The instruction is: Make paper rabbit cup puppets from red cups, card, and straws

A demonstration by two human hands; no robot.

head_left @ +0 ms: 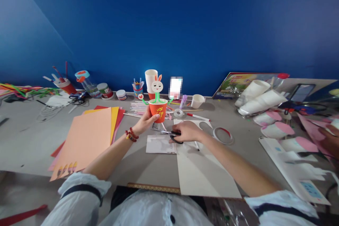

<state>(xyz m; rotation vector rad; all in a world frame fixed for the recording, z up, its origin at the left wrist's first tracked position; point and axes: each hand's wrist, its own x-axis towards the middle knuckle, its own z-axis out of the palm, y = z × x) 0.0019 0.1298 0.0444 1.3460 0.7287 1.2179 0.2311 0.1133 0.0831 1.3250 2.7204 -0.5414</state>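
My left hand point(146, 122) is closed around a red paper cup point(159, 111) with yellow characters, held upright above the table. A white paper rabbit head point(157, 87) with orange ears rises from the cup on green strips. On the left, a green strip ends in a white round piece point(141, 96) with a red mark. Black-handled scissors point(173, 135) are gripped in my right hand point(188, 131), their blades pointing left, just below the cup. Beneath the hands lie a small white paper point(160, 144) and a large white sheet point(206, 173).
Coloured paper sheets point(87, 137) are stacked at left. A tape roll point(223, 136), a red-and-white marker point(198, 117) and a white cup point(197, 101) are to the right. A power strip point(293, 173) and pink-topped cups point(278, 129) sit farther right, near another person's hand point(329, 137).
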